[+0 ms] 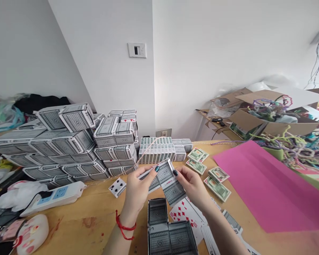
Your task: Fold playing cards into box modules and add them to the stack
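Note:
Both my hands are raised over the table, working on joined playing cards (172,187) with grey patterned backs. My left hand (139,189), with a red cord bracelet at its wrist, pinches their left part with the thumb on top. The thumb and fingers of my right hand (191,182) close on the upper right edge. Just below stands an open-topped structure of folded cards (159,230), with a smaller compartment at its upper left. Partly under my right forearm lie loose cards (184,212), among them a ten of diamonds. A spade card (117,187) rests left of my left hand.
Stacked blocks of folded cards (55,145) fill the back left. A row of card packs (157,150) stands behind my hands. Small green-and-white packs (218,187) and a pink sheet (268,191) lie right. A power strip (55,198) sits left, a cardboard box (287,127) back right.

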The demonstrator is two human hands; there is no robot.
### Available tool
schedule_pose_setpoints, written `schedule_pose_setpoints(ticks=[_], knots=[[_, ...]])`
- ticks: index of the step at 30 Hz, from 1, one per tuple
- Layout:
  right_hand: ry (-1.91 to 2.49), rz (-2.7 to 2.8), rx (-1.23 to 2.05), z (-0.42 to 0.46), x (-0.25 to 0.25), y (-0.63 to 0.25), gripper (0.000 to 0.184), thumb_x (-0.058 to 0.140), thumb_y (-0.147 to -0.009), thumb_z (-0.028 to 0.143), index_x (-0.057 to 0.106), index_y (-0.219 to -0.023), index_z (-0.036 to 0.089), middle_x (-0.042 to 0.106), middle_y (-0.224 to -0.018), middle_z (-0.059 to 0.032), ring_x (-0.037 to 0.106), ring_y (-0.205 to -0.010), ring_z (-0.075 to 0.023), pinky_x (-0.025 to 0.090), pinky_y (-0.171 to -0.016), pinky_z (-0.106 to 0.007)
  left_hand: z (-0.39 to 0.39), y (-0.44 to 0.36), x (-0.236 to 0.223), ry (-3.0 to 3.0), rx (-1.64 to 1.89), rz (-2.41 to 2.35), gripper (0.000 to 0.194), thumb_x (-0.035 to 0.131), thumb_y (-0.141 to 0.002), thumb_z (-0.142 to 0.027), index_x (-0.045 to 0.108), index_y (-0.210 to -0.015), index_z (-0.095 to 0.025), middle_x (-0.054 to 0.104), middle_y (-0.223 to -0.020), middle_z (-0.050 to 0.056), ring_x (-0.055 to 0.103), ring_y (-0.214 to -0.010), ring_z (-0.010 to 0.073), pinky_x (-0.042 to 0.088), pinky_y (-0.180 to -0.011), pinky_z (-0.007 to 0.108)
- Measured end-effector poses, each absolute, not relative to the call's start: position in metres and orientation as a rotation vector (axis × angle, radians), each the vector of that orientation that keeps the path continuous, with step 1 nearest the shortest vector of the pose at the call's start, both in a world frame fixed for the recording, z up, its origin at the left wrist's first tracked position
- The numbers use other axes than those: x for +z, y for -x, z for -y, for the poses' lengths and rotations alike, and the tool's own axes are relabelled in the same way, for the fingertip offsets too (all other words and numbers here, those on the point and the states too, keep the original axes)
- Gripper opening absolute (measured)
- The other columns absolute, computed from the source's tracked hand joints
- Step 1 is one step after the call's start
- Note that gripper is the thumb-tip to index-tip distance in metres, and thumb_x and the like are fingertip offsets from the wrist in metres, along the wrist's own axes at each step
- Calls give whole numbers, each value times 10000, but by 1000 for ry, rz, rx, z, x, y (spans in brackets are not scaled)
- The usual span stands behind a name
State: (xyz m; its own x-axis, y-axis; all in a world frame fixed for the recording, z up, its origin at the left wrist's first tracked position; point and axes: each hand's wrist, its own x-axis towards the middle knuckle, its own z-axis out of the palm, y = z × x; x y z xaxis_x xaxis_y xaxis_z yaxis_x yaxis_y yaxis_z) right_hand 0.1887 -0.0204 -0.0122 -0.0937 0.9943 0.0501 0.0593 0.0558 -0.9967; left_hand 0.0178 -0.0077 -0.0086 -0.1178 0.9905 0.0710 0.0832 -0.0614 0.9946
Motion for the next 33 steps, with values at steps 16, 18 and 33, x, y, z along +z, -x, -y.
schedule_pose_setpoints(ticks=[16, 18, 33], knots=[[1056, 1249, 1608, 22, -21, -180, 349, 584, -739, 499, 528, -649, 166, 565, -539, 22, 562, -437, -125, 494, -450, -257, 5, -9, -9, -1246, 1436, -1376, 286, 639, -709, -362, 703, -905, -163, 703, -978, 90, 630, -931, 253, 489, -826, 348], [1059, 1243, 1591, 23, -20, -179, 346, 581, -741, 499, 514, -648, 172, 562, -526, 26, 536, -406, -115, 479, -428, -251, 5, -9, -9, -1262, 1433, -1388, 274, 634, -715, -357, 702, -903, -170, 704, -973, 83, 629, -931, 250, 487, -829, 348], [1213, 1217, 1284, 20, -22, -178, 381, 546, -740, 541, 542, -740, 160, 550, -577, 9, 482, -462, -108, 358, -404, -206, 11, -27, -12, -1276, 1471, -1427, 248, 584, -756, -343, 686, -921, -189, 680, -1029, 80, 601, -988, 250, 460, -864, 356]])
